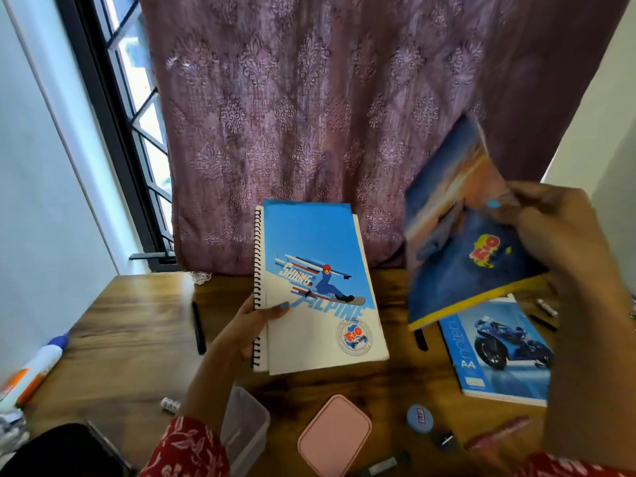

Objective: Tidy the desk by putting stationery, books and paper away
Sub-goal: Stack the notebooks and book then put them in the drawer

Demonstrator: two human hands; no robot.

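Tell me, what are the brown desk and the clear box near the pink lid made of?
Brown desk: looks like wood or wood veneer, with dark grain streaks and a soft sheen. Clear box: probably plastic, see-through and slightly cloudy, with thin rounded walls.

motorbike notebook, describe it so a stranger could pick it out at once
On the right side of the wooden desk, below the blurred book held in the right hand, a notebook lies flat. It alone shows a blue motorbike and "A4"; the left hand's spiral notebook shows a snowboarder.
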